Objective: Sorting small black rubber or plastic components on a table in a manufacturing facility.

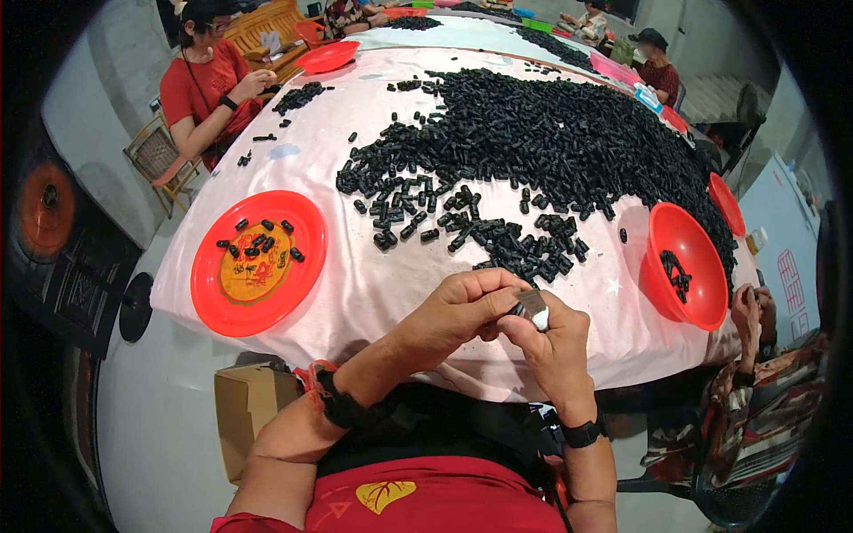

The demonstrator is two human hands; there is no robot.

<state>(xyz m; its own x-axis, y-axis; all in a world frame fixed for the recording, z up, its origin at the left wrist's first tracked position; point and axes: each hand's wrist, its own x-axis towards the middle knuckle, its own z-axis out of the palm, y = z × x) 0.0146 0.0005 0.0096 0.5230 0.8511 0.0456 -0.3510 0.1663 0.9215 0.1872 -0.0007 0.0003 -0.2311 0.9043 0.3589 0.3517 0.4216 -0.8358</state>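
My two hands meet just past the table's near edge, below the pile. In my right hand (558, 354) is a small flat grey metal blade (534, 306) with a white part by the thumb. My left hand (455, 313) is closed in a pinch against it, with a small dark piece (516, 310) showing between the fingertips, mostly hidden. Short black cylindrical pieces (533, 249) lie right beyond my fingers, at the near end of a large black heap (551, 133).
A red plate (203, 284) with several black pieces stands at the left. To the right a red bowl (702, 253) holds a few. A cardboard box (244, 417) sits below the table. Co-workers sit around the table, one in red (200, 98) at the far left, another's hands (753, 311) near right.
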